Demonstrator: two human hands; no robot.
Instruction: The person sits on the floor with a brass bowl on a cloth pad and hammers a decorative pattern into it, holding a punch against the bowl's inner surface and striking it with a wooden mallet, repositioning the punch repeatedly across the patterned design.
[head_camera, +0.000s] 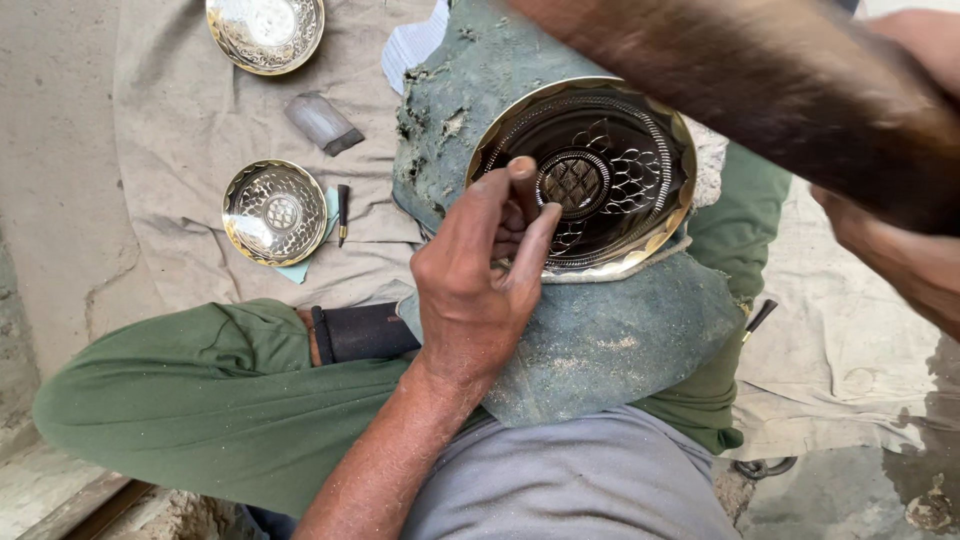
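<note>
My left hand (478, 268) pinches a small metal punch (521, 180), fingers closed tight, its tip on the engraved brass plate (590, 175). The plate sits on a green lumpy block (590, 330) on my lap. My right hand (900, 240) is wrapped around a blurry dark wooden handle (760, 90) above the plate. Left of the plate lies a smaller brass bowl (274, 212).
</note>
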